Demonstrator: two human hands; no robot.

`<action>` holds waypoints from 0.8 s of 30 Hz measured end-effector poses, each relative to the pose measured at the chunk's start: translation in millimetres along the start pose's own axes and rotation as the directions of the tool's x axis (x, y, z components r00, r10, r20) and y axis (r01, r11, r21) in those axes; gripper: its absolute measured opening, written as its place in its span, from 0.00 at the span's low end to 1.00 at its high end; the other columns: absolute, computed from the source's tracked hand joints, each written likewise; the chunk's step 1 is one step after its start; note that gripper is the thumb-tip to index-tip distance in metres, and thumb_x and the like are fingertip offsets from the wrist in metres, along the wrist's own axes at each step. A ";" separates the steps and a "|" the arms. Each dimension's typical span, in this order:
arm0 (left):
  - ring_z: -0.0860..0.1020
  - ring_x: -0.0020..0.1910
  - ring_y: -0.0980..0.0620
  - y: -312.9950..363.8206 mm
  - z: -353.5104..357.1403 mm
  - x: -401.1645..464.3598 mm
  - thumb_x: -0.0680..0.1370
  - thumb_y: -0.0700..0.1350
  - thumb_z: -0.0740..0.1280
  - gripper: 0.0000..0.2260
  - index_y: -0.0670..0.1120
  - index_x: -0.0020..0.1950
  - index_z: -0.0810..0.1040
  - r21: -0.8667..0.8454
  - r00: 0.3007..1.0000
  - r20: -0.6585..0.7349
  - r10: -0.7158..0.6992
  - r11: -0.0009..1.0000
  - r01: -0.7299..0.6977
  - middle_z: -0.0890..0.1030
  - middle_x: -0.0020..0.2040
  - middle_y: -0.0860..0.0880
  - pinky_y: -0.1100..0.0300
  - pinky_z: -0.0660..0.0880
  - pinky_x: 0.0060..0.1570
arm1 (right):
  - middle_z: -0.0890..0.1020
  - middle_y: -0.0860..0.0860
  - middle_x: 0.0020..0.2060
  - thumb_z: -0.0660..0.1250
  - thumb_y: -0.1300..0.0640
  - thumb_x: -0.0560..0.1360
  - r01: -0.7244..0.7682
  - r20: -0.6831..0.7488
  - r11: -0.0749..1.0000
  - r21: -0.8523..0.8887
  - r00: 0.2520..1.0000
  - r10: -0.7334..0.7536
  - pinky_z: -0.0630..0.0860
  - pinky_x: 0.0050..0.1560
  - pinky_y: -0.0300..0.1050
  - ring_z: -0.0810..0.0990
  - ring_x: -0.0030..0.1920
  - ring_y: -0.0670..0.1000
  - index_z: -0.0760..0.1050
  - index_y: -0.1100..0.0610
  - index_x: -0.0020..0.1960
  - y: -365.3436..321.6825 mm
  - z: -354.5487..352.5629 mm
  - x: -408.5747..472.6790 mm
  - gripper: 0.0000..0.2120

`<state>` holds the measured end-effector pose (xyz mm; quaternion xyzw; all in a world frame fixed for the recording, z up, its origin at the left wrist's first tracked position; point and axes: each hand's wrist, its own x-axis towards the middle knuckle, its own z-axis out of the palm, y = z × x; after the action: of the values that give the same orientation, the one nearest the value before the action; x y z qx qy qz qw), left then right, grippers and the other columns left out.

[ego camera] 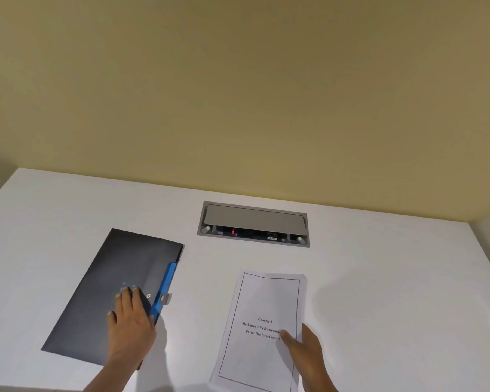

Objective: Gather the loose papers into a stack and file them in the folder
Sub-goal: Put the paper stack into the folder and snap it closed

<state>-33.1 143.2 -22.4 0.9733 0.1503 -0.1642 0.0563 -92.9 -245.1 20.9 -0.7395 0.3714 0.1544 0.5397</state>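
Note:
A dark grey folder (108,290) with a blue clip strip (164,290) along its right edge lies closed at the left of the white table (379,278). My left hand (130,326) rests flat on the folder's lower right part, fingers spread, beside the blue strip. To the right lies a stack of white printed papers (260,301), top sheet bordered and headed "Chapter 3". My right hand (303,349) holds the stack at its right edge, thumb pressing on top of the sheet; the fingers are hidden under or behind the paper.
A grey recessed socket box (253,219) with its lid half raised is set into the table behind the papers. A yellow wall (238,94) rises along the table's far edge. The table's left and right edges lie at the frame's sides.

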 end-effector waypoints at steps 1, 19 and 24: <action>0.61 0.80 0.33 1.4 -2.0 1.3 0.78 0.45 0.69 0.35 0.36 0.81 0.59 -0.007 1.000 0.012 -0.001 1.000 0.001 0.62 0.81 0.35 0.38 0.69 0.72 | 0.88 0.41 0.48 0.73 0.61 0.79 -0.004 0.000 1.000 0.004 1.000 0.004 0.77 0.44 0.35 0.85 0.50 0.40 0.84 0.46 0.55 -0.3 0.8 -0.2 0.11; 0.64 0.24 0.56 35.3 -50.6 -4.0 0.80 0.32 0.60 0.36 0.48 0.85 0.52 -0.383 0.994 0.097 0.052 0.924 -0.011 0.80 0.38 0.47 0.62 0.63 0.23 | 0.90 0.46 0.55 0.74 0.57 0.80 0.107 0.069 0.957 0.269 0.989 -0.129 0.83 0.64 0.57 0.89 0.58 0.50 0.85 0.46 0.61 -61.4 -23.0 -1.5 0.11; 0.64 0.25 0.55 61.2 -67.4 -21.5 0.82 0.33 0.59 0.34 0.51 0.85 0.53 -0.448 0.989 0.109 0.100 0.893 -0.040 0.67 0.29 0.49 0.61 0.64 0.23 | 0.90 0.43 0.56 0.74 0.56 0.80 0.223 0.011 0.924 0.312 0.971 -0.238 0.82 0.62 0.50 0.88 0.58 0.47 0.84 0.44 0.62 -99.0 -21.7 -7.9 0.12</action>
<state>-13.0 90.0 51.9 0.9268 0.1446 -0.1860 0.2926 -31.1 -247.9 101.6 -0.6807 0.2883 0.0480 0.6717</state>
